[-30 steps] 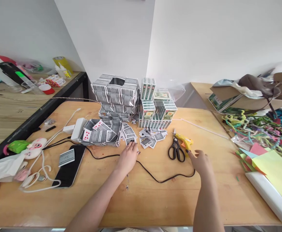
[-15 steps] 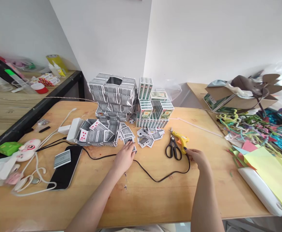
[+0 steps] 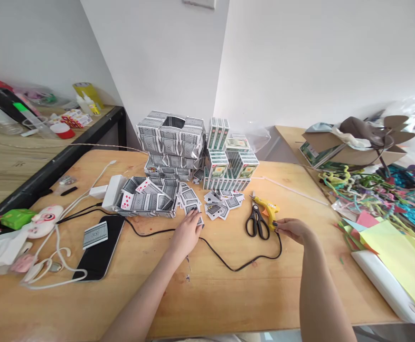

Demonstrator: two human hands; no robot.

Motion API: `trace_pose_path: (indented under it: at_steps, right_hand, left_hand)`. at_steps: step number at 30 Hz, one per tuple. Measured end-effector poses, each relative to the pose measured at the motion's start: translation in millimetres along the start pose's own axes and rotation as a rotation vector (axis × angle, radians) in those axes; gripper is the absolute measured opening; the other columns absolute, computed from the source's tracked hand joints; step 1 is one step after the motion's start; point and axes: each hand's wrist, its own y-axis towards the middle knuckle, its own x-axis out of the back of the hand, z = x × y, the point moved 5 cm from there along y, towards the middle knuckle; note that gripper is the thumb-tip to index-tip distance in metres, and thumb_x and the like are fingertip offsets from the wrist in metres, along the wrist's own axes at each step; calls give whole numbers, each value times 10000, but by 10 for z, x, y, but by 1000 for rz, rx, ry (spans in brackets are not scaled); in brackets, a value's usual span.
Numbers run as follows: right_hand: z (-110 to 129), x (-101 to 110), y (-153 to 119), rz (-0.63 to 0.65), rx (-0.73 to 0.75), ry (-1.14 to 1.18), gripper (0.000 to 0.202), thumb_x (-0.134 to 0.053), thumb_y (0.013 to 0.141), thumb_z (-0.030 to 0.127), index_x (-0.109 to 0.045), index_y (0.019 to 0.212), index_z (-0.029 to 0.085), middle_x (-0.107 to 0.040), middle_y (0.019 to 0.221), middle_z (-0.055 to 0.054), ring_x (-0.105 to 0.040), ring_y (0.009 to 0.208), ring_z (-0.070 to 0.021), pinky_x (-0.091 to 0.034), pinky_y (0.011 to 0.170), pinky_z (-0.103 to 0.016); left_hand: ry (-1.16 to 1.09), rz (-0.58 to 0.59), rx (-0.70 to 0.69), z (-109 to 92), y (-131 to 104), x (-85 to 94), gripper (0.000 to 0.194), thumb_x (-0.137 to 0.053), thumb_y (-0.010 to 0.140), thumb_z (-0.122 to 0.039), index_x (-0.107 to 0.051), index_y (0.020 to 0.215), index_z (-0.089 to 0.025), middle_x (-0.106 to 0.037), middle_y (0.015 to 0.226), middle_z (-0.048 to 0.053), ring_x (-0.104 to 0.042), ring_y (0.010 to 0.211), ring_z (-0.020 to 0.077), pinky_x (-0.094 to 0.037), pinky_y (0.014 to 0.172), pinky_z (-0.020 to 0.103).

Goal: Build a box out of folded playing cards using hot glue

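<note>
My left hand [image 3: 187, 232] rests palm down at the front of a small pile of loose playing cards [image 3: 189, 195], its fingertips on the lowest card. At the yellow glue gun [image 3: 270, 212], my right hand [image 3: 292, 230] has its fingers closed around the bottom of the handle, where the black cord [image 3: 234, 270] comes out. The gun lies on the table beside black scissors [image 3: 257, 222]. A second pile of cards [image 3: 221, 205] lies between the hands. Behind stand a box built of cards [image 3: 172, 137], an open card tray [image 3: 146, 213] and stacked card packs [image 3: 225, 184].
To the left are a phone [image 3: 99, 259] with one card on it, white cables and a white power block [image 3: 114, 192]. At the right lie coloured paper [image 3: 396, 251], pipe cleaners and a cardboard box [image 3: 357, 149]. The black cord crosses the table.
The view has shifted slightly, so most things appear a little to the right and lower. My right forearm has swung outward, while its fingers stay at the glue gun's handle. My left hand remains on the cards.
</note>
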Motion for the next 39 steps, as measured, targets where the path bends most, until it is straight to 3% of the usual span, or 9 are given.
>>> trace_pose_path:
  at_steps: [4,8,13,16,20,25,33,36,39]
  right_hand:
    - [-74,-65,-95,110,-103,79,139,-711,498,88,-621,583,151,-657,647,-60,-633,611,-170,-551,587,-230]
    - [-145,-113,-222,60,-56,150,264,-763,510,238,-648,724,136,-653,709,-61,-599,595,-137,-522,556,-213]
    - [-133,-269,-393,-232,79,-105,601,-713,518,497,-588,988,143,-637,776,-56,-574,614,-166,-433,500,-258]
    - [-75,-352,-492,-486,123,-294,589,-658,525,557,-597,956,160,-616,779,-53,-571,679,-204,-415,577,-302]
    - [-48,-399,-561,-625,156,-309,425,-575,614,512,-627,837,154,-600,821,-70,-562,683,-199,-413,653,-323]
    - [-71,-321,-615,-795,150,-334,343,-538,664,436,-626,823,145,-588,841,-95,-564,754,-229,-419,745,-335]
    - [7,-327,-855,-1102,254,-287,465,-551,709,377,-495,1097,127,-556,963,-159,-479,1002,-301,-432,736,-359]
    - [141,-452,-1004,-1081,320,-215,459,-516,754,403,-476,1122,132,-572,945,-136,-542,811,-232,-439,672,-315]
    - [362,-805,-1086,-775,416,-62,358,-457,796,467,-560,950,160,-594,786,-73,-541,660,-166,-432,609,-258]
  left_hand:
    - [-42,-21,17,22,-11,-9,360,-465,791,-117,-494,1148,-150,-486,1277,117,-399,1230,221,-363,1017,395]
    - [-36,-10,12,38,-1,-17,345,-463,797,-92,-498,1136,-141,-498,1263,120,-414,1217,219,-363,1017,386]
    - [68,28,-70,24,23,-43,296,-440,818,-93,-506,1104,-131,-533,1213,139,-453,1184,226,-402,976,383]
    - [203,86,-138,-41,17,-48,311,-377,825,-44,-505,1103,-93,-537,1195,177,-443,1191,239,-402,966,390]
    - [319,132,-201,-142,-11,-8,350,-345,811,-9,-489,1129,-42,-525,1186,234,-429,1200,264,-373,984,414]
    - [306,111,-214,-157,-30,3,408,-326,794,5,-469,1170,-65,-523,1196,223,-421,1207,273,-373,984,433]
    - [82,73,-151,-72,-27,66,416,-359,761,12,-526,1115,-128,-578,1158,133,-486,1154,222,-415,968,380]
    - [-150,-15,-94,-82,-87,226,389,-369,790,-41,-544,1102,-195,-596,1150,59,-538,1085,167,-434,946,321]
    - [-387,-148,50,-74,-138,346,304,-372,846,-157,-573,1067,-212,-650,1033,45,-608,932,146,-488,823,266]
